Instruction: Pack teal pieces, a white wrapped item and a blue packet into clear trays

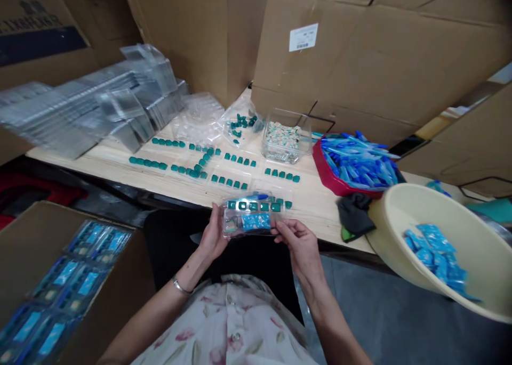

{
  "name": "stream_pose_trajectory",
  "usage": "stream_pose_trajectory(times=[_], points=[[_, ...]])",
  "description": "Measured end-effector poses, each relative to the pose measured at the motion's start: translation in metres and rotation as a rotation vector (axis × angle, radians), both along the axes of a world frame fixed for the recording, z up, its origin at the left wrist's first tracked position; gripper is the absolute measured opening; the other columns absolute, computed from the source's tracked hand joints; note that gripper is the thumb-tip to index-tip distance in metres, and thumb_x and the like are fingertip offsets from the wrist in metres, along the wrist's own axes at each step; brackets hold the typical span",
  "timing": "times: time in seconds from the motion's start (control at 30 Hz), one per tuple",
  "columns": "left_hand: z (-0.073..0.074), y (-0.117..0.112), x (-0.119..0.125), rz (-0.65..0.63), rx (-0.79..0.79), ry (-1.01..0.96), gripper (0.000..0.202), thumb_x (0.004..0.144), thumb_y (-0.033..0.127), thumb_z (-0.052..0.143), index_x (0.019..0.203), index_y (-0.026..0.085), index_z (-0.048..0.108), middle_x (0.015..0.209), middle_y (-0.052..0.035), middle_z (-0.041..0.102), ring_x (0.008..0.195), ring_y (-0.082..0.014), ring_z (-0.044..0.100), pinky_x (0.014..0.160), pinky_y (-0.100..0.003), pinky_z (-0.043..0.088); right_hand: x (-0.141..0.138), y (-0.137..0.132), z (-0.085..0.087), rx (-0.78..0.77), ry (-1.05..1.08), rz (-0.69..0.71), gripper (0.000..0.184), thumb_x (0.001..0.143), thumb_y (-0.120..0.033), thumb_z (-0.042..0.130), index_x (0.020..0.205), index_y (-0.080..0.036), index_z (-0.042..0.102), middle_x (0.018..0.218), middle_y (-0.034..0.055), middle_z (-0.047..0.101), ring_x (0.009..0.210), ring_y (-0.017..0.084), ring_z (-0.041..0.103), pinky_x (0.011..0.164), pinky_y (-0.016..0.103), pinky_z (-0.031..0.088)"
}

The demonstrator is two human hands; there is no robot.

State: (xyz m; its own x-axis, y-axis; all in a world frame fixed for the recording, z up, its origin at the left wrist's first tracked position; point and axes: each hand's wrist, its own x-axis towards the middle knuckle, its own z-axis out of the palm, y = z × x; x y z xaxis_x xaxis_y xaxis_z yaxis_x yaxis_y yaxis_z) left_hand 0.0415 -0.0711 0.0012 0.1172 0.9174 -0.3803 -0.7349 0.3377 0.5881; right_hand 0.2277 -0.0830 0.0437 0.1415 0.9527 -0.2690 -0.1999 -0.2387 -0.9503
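Observation:
Both my hands hold a clear plastic clamshell box (250, 217) just above the table's front edge. My left hand (212, 234) grips its left end, and my right hand (296, 242) grips its right end. Inside lie a row of teal square pieces (252, 206) and a blue packet (256, 222). A blue item sits along the box's far top edge. Several teal pieces (282, 204) stand on the table just behind the box, partly hidden by it.
Rows of teal pieces lie on the pale wooden table (120, 165). Stacked clear boxes (100, 104) fill the back left. A red tray of blue items (352, 165) and a beige basin of blue packets (436, 253) stand right. Filled packs lie in a cardboard box (64, 274) at lower left.

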Motion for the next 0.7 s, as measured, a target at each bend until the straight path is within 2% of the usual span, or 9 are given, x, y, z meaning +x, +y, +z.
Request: stream_pose_trajectory(times=[0.07,0.17,0.23,0.37,0.43,0.53,0.6,0.7], points=[[0.003,-0.001,-0.001,-0.004,0.03,0.03,0.05,0.078,0.055,0.053,0.112,0.019,0.055,0.104,-0.0094,0.065,0.089,-0.0228,0.064,0.07,-0.033,0.052,-0.001,0.002,-0.003,-0.017,-0.042,0.028,0.027,0.064,-0.035,0.073,0.075,-0.013,0.062,0.071,0.0041,0.067,0.062,0.013,0.062,0.053,0.023,0.052],[0.005,-0.003,-0.003,0.008,0.056,0.105,0.043,0.074,0.037,0.066,0.112,0.021,0.054,0.107,-0.0068,0.064,0.09,-0.0213,0.064,0.075,-0.032,0.052,0.002,0.004,-0.003,-0.006,-0.189,0.134,0.032,0.066,-0.042,0.07,0.076,-0.014,0.061,0.065,0.0011,0.061,0.061,0.013,0.058,0.049,0.025,0.053],[0.005,-0.003,-0.005,0.025,0.057,0.127,0.04,0.074,0.032,0.067,0.11,0.02,0.055,0.106,-0.0062,0.064,0.089,-0.0204,0.064,0.077,-0.031,0.051,0.004,0.007,-0.004,0.025,-0.347,0.178,0.036,0.069,-0.046,0.066,0.082,-0.014,0.062,0.068,0.0015,0.059,0.062,0.013,0.055,0.046,0.024,0.051],[0.005,-0.002,-0.008,0.03,0.053,0.124,0.035,0.075,0.031,0.066,0.106,0.019,0.058,0.103,-0.0056,0.065,0.089,-0.0201,0.064,0.078,-0.03,0.05,0.007,0.014,-0.01,0.205,-0.655,0.058,0.055,0.068,-0.047,0.067,0.112,-0.014,0.056,0.087,0.0063,0.058,0.066,0.014,0.051,0.049,0.025,0.049],[0.006,-0.003,-0.01,0.028,0.06,0.126,0.032,0.076,0.031,0.065,0.104,0.019,0.059,0.101,-0.0052,0.065,0.086,-0.0193,0.064,0.075,-0.029,0.05,0.006,0.018,-0.014,0.232,-0.629,0.107,0.056,0.072,-0.046,0.064,0.116,-0.015,0.053,0.091,0.0076,0.058,0.069,0.014,0.052,0.052,0.025,0.049],[0.007,-0.007,-0.018,0.032,0.085,0.132,0.029,0.077,0.032,0.064,0.103,0.019,0.06,0.097,-0.005,0.066,0.08,-0.0172,0.064,0.069,-0.026,0.049,-0.002,0.024,-0.018,0.172,-0.423,0.279,0.044,0.076,-0.044,0.061,0.109,-0.015,0.057,0.079,0.0044,0.058,0.065,0.014,0.054,0.052,0.026,0.049],[0.008,-0.01,-0.027,0.052,0.096,0.137,0.031,0.077,0.033,0.064,0.105,0.019,0.06,0.099,-0.0062,0.066,0.08,-0.017,0.064,0.069,-0.026,0.049,-0.012,0.029,-0.02,0.141,-0.299,0.29,0.043,0.072,-0.043,0.065,0.105,-0.016,0.057,0.076,0.0028,0.057,0.063,0.014,0.054,0.051,0.026,0.05],[0.009,-0.016,-0.046,0.112,0.105,0.15,0.035,0.077,0.035,0.063,0.107,0.018,0.059,0.104,-0.0086,0.065,0.084,-0.0181,0.064,0.072,-0.027,0.048,-0.033,0.038,-0.022,0.111,-0.181,0.308,0.051,0.067,-0.042,0.07,0.108,-0.017,0.053,0.082,0.0038,0.057,0.067,0.017,0.057,0.05,0.029,0.052]])
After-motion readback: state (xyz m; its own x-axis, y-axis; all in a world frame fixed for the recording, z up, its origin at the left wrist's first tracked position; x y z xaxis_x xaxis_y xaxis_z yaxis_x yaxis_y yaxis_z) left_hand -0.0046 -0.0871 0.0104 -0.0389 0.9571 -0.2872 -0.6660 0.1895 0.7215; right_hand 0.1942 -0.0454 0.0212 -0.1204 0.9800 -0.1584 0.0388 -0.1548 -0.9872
